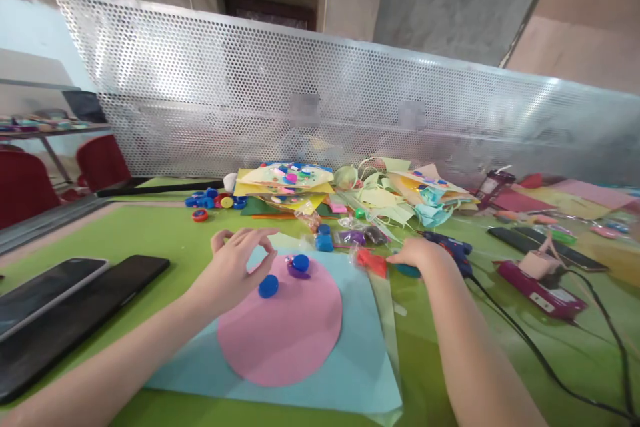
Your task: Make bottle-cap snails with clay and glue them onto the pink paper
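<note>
My left hand (241, 259) hovers over the upper left of a pink paper circle (285, 340), thumb and index finger curved with a gap between them and nothing seen in them. The circle lies on a light blue sheet (367, 360). Just below my left fingertips is a blue round piece (269, 286); another blue round piece (301, 263) rests on a purple bit (299, 273). My right hand (416, 256) reaches past the sheet's right edge, index finger stretched out to a red packet (371, 261). Its other fingers are mostly hidden. A teal round item (408, 270) shows under it.
A glue gun (450, 248) with a black cord lies right of my right hand, near a purple power strip (540, 290). Stacked papers (283, 177) and packets stand behind. Two dark phone-like slabs (125, 287) lie at left. A perforated metal screen (300, 93) closes the back.
</note>
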The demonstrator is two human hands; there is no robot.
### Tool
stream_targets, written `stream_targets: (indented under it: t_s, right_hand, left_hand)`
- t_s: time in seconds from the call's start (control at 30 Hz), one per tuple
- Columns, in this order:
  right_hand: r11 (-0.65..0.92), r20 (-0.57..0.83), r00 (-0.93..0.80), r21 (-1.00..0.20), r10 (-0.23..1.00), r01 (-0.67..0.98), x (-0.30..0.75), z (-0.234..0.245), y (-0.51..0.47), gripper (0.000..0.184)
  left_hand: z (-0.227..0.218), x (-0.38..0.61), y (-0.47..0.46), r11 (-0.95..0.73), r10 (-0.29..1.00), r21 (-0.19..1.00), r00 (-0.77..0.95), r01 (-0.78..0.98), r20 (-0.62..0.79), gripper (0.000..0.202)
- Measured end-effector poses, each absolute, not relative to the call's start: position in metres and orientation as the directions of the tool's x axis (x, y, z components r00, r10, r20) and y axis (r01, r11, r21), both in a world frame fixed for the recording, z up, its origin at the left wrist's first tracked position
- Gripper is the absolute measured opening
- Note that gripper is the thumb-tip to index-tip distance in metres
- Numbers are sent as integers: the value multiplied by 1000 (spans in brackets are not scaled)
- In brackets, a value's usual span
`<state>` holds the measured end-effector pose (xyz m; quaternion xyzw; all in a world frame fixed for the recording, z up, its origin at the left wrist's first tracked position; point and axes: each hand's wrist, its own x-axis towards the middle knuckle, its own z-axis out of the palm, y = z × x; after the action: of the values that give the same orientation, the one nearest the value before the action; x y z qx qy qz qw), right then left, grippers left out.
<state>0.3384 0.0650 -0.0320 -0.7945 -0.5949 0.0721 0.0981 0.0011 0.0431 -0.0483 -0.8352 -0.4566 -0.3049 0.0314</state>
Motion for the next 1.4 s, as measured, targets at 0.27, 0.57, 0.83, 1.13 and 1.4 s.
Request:
stream_targets:
  t_s: [0.27, 0.57, 0.83, 1.13, 1.4]
  right_hand:
    - [-388, -37, 388, -177, 921, 904, 337, -23, 67, 28]
    - [231, 451, -27, -405, 892, 885, 285, -15, 61, 34]
    - [444, 544, -155, -452, 825, 774, 254, -20, 58, 32]
    - [392, 506, -83, -545, 859, 741, 251, -18, 56, 24]
    - [185, 314, -27, -487, 949, 854, 274, -21, 61, 19]
  left_hand:
    - [-50, 5, 44, -593, 736, 213, 416, 776, 535, 25]
    - [-42, 12, 40, -638, 688, 194, 438, 746, 579, 29]
    - [-45, 18, 51, -655, 683, 251, 415, 713, 601, 27]
    - [-64, 16, 29, -738, 620, 247, 485, 628, 617, 35]
    - [-52, 14, 30, -739, 648, 262, 548, 620, 529, 28]
